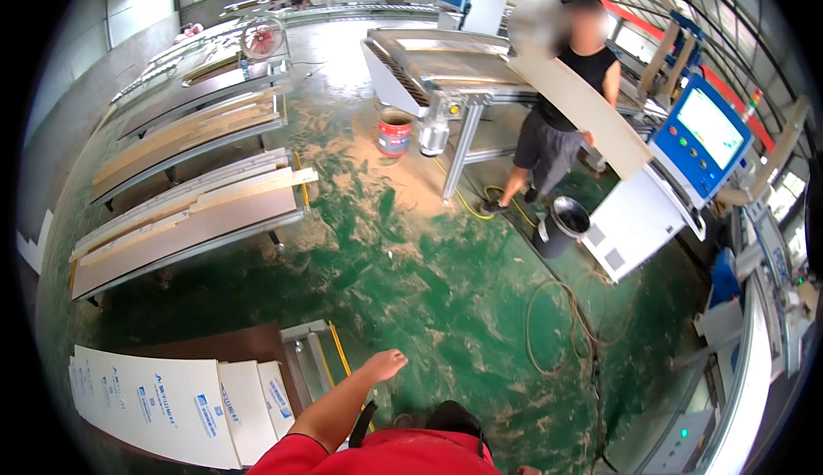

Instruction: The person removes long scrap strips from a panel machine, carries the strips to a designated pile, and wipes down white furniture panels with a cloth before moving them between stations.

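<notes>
My left hand (383,365) hangs over the green floor, fingers curled in, with nothing seen in it. Nearest to it is a yellow-edged metal rack (302,334). On that rack, at the lower left, lie white panels (154,399) with blue print, over a dark brown board (249,344). Only a sliver of my right hand (529,471) shows at the bottom edge; its fingers are hidden. Across the floor, a co-worker (591,63) in dark clothes holds a long pale board (591,115) slanting down beside a machine table.
Racks with long boards (197,226) line the left side. A machine table (454,68) stands ahead, with a red bucket (394,135) and sawdust near it. At the right are a black bin (563,226), a blue control panel (701,136) and a coiled hose (530,329) on the floor.
</notes>
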A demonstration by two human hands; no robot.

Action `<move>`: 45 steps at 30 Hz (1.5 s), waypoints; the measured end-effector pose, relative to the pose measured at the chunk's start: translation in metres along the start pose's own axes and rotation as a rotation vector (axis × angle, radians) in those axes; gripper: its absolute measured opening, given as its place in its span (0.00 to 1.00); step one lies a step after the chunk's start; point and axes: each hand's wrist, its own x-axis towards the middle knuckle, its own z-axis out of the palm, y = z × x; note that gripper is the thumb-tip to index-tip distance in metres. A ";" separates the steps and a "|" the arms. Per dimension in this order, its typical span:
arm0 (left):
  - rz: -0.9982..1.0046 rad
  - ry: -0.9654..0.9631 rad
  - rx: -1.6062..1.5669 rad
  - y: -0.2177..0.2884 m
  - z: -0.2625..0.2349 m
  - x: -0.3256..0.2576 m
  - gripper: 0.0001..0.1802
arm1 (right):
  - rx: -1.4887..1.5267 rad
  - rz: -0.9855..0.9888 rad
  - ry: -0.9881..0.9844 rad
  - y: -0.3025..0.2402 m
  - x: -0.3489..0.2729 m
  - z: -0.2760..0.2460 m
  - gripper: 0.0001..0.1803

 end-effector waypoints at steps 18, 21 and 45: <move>-0.818 0.053 -0.354 -0.270 -0.017 -0.039 0.16 | -0.844 -0.812 -0.585 -0.517 0.204 0.585 0.20; -0.585 -0.095 -0.097 -0.261 -0.028 -0.016 0.21 | -0.661 -0.870 -0.796 -0.615 0.130 0.718 0.16; -0.548 0.426 -0.919 -0.459 -0.867 0.692 0.17 | 0.270 -0.324 -0.964 -1.007 0.072 1.198 0.20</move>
